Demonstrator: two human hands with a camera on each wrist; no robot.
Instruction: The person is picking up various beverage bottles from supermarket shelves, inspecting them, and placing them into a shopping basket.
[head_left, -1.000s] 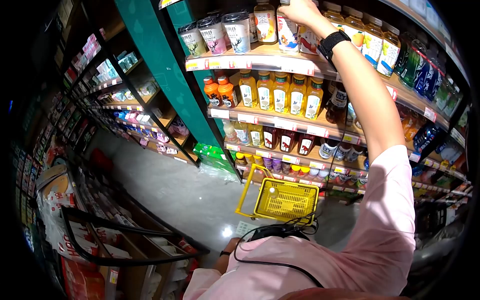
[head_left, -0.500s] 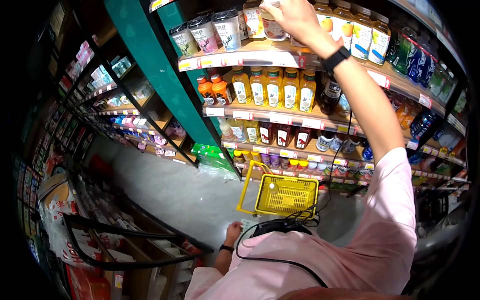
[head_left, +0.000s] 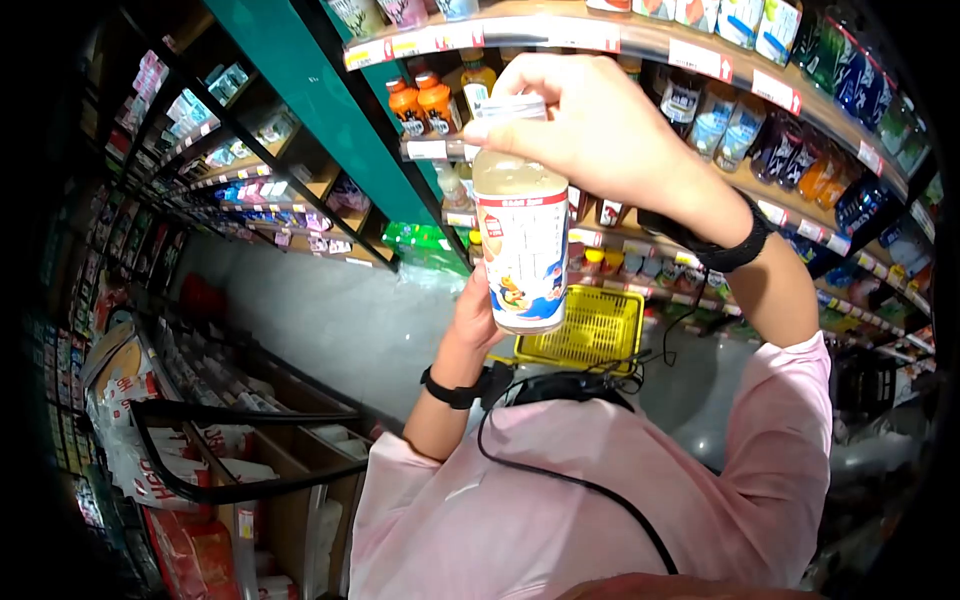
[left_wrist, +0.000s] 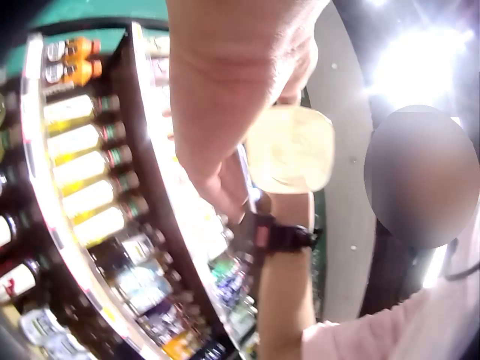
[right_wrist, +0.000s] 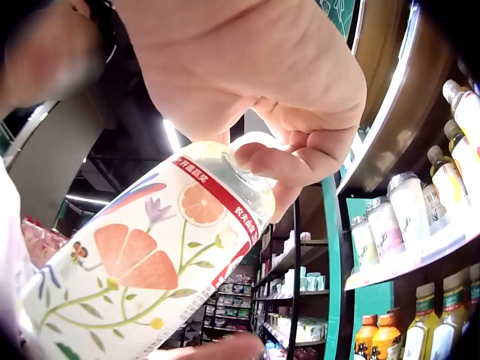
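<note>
Bottle point(head_left: 522, 255) now off shelf point(head_left: 640, 40), in right hand point(head_left: 600, 135), before yellow basket point(head_left: 600, 335)

right hand point(head_left: 600, 140) grips the cap end of a pale drink bottle point(head_left: 522, 250), left hand point(head_left: 480, 310) cupped behind its base, yellow basket point(head_left: 590, 330) below (floor level), drink shelves point(head_left: 620, 40) behind.

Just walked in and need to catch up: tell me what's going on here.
A person in a pink top stands in a shop aisle beside shelves of drinks. The right hand holds a bottle up by its neck, fingers curled round the top. The left hand sits behind the bottle's lower part; whether it grips is hidden. A yellow basket stands on the floor below.
</note>
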